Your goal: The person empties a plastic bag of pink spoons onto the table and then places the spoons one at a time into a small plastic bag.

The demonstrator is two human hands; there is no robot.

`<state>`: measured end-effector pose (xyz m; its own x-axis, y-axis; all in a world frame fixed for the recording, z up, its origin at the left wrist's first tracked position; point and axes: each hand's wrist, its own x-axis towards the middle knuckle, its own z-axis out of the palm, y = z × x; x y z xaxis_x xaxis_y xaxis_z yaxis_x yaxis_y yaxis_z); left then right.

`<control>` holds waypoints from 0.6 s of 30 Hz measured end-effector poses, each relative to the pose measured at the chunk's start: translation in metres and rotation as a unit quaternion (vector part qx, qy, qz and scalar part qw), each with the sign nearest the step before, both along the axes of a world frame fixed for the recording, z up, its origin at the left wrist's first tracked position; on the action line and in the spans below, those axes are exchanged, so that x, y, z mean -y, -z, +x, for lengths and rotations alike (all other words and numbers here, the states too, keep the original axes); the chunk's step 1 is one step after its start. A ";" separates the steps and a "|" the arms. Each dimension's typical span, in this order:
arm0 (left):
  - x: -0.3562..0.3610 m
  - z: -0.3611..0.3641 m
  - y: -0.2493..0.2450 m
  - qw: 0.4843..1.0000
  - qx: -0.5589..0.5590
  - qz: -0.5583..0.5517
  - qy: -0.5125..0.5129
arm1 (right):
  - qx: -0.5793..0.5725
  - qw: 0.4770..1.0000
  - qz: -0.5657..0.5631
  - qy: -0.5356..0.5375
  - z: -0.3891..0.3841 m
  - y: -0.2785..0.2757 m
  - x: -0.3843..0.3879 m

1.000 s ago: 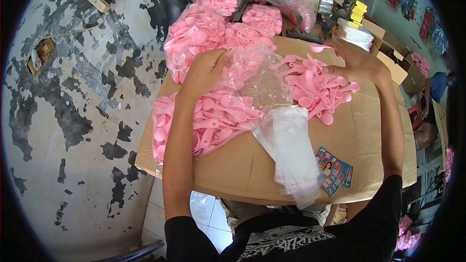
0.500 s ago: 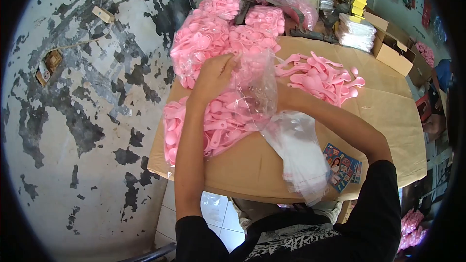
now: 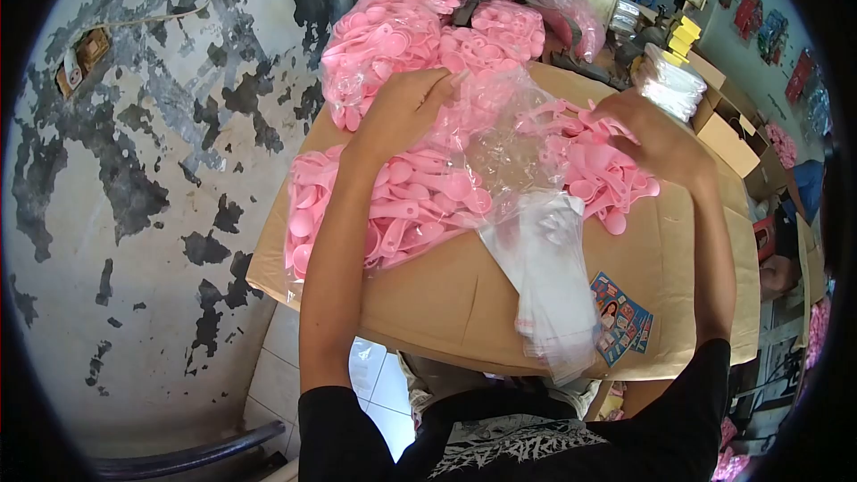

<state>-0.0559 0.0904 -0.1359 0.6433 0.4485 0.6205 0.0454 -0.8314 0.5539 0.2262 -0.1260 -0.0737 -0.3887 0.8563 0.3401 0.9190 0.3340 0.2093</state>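
A large clear plastic bag [image 3: 509,156] of pink plastic spoons [image 3: 420,192] lies on its side on the table, its mouth toward the right. My left hand [image 3: 415,107] is closed on the bag's upper edge, fingertips pinching the film. Loose pink spoons [image 3: 598,165] lie heaped at the bag's mouth, some behind the film. At the far right side of this heap is my right hand [image 3: 652,134], cupped with thumb and fingers apart and slightly blurred. No spoon shows in its grasp.
Filled bags of pink spoons [image 3: 384,45] are stacked at the back left. Flat clear sleeves [image 3: 549,286] and printed cards [image 3: 620,317] lie near the front edge. At the back right stand a pack of plastic [image 3: 669,80] and an opened cardboard box [image 3: 728,138]. A peeling wall [image 3: 152,178] borders the left.
My right hand has come out from the bag's mouth and moved right to the loose heap's far side. Loose spoons now lie closer to the bag's mouth. My left hand keeps its hold. The view has shifted slightly.
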 end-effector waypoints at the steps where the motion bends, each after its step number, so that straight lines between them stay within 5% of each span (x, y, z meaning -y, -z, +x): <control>1: 0.001 0.001 -0.001 1.000 0.001 -0.007 -0.001 | -0.055 0.996 -0.070 -0.028 -0.009 0.007 -0.010; 4: 0.007 0.002 -0.004 1.000 -0.018 -0.020 -0.004 | -0.191 0.942 -0.275 -0.024 -0.052 0.024 -0.048; 7: 0.013 0.003 -0.007 0.999 -0.034 -0.013 -0.008 | -0.156 0.954 -0.178 -0.183 -0.058 0.104 -0.106; 10: 0.006 0.005 -0.001 1.000 -0.028 0.009 -0.004 | -0.053 0.982 -0.146 -0.106 -0.106 0.111 -0.110; 14: 0.005 0.003 -0.004 1.000 -0.026 -0.006 -0.001 | -0.160 0.969 -0.165 -0.088 -0.112 0.118 -0.108; 17: 0.008 0.001 -0.007 1.000 -0.020 -0.022 -0.003 | -0.018 0.987 -0.139 -0.082 -0.097 0.090 -0.089; 18: 0.007 0.000 -0.007 0.999 -0.020 -0.026 -0.007 | -0.080 0.980 -0.175 -0.045 -0.090 0.082 -0.081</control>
